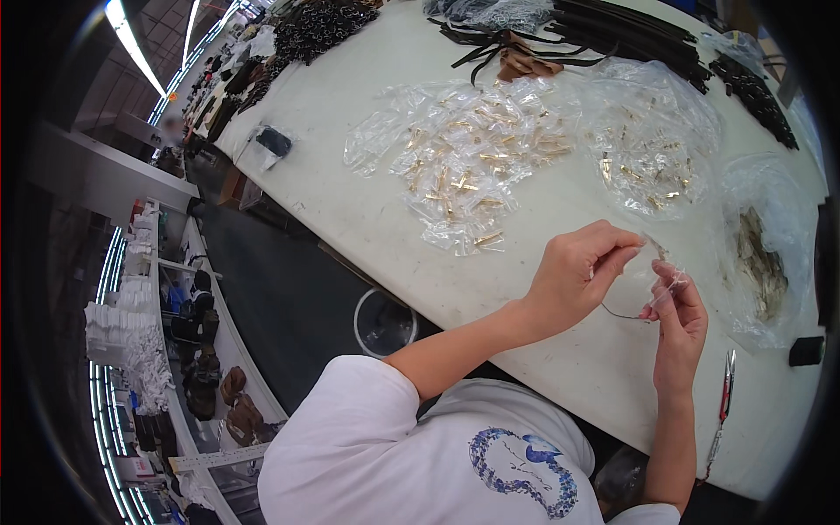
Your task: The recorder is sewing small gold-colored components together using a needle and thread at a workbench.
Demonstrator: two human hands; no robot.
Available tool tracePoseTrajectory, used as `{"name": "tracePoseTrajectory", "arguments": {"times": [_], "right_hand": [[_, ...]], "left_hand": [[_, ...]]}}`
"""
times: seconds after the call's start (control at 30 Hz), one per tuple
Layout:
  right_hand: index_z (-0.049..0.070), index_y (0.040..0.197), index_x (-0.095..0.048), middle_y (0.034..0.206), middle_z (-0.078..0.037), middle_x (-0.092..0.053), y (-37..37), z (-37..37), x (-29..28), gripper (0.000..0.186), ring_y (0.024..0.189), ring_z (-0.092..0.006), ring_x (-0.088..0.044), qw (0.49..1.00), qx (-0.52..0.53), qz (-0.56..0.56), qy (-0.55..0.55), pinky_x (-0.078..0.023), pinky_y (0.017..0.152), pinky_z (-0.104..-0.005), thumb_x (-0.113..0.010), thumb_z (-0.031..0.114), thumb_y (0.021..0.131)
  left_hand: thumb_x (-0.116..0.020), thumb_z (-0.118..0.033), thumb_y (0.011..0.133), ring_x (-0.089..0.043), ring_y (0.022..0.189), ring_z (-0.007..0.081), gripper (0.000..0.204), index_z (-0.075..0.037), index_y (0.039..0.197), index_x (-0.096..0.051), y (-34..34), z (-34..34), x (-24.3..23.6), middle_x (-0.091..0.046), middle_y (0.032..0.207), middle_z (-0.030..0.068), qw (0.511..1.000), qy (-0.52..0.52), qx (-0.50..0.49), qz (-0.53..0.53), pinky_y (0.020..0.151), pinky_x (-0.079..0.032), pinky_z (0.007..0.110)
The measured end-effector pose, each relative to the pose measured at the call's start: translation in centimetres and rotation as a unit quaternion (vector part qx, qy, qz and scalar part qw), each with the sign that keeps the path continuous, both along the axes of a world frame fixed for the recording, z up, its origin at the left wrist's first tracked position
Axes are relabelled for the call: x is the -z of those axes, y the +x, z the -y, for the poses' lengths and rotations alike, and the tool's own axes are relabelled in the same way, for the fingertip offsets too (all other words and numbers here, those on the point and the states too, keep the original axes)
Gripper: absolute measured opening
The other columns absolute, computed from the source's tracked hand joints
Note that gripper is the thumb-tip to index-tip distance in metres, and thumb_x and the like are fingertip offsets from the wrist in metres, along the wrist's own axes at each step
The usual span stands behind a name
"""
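Both my hands meet over the near right part of the white table (560, 367). My left hand (582, 273) is closed in a pinch at the upper end of a small clear plastic bag (672, 278). My right hand (679, 319) holds the bag's lower part between thumb and fingers. A thin dark cord (623, 316) curves between the two hands; what it joins is hidden. Beyond them lies a pile of small clear bags (472, 162) with gold-coloured metal pieces. A larger clear bag (652, 131) with more gold pieces lies beside the pile.
Red-handled scissors (727, 389) lie right of my right forearm. An open plastic bag of brownish strips (759, 262) and a small black block (806, 351) lie at the right. Dark straps (630, 35) are heaped at the back. A round clear bin (385, 322) stands below the table's left edge.
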State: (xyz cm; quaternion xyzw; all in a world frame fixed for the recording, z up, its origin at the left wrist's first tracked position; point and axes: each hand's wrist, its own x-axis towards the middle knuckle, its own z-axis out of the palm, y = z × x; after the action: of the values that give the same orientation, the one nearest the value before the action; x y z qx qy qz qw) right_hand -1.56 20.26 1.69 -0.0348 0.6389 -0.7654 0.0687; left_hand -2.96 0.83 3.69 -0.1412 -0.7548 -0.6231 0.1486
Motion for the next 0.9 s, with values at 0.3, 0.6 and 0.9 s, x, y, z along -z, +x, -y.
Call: {"name": "tracePoseTrajectory", "arguments": {"times": [0.3,0.6,0.9], "right_hand": [[0.000,0.127,-0.058,0.116,-0.010,-0.064,0.5,0.7,0.2,0.031,0.095,-0.0129,-0.063,0.994,0.054,-0.086,0.049,-0.056,0.078,-0.0279,-0.058,0.006,0.097],[-0.004,0.123,-0.058,0.116,-0.017,-0.066,-0.6,0.2,-0.6,0.029,0.102,-0.0240,-0.068,0.973,-0.032,0.098,-0.208,-0.060,0.081,-0.0358,-0.050,0.012,0.100],[-0.002,0.113,-0.065,0.102,-0.013,-0.071,-0.7,-0.9,-0.1,0.022,0.091,-0.0200,-0.069,0.988,-0.078,0.043,-0.129,-0.058,0.081,-0.0342,-0.059,0.010,0.096]], "left_hand": [[-0.063,-0.008,0.095,-0.057,0.070,0.0049,0.013,-0.001,0.104,-0.069,0.1,-0.4,-0.6,-0.064,0.078,0.0004,0.983,0.118,0.043,0.133,0.064,-0.048,0.021],[-0.059,-0.007,0.096,-0.063,0.079,0.0096,0.013,0.000,0.102,-0.068,0.4,-0.2,-0.3,-0.069,0.092,0.0051,0.995,0.063,0.050,0.051,0.068,-0.050,0.025],[-0.058,-0.009,0.097,-0.062,0.078,0.0089,0.014,0.000,0.105,-0.066,0.9,-0.6,-0.4,-0.068,0.092,0.0039,0.983,0.121,0.113,0.078,0.072,-0.051,0.025]]}}
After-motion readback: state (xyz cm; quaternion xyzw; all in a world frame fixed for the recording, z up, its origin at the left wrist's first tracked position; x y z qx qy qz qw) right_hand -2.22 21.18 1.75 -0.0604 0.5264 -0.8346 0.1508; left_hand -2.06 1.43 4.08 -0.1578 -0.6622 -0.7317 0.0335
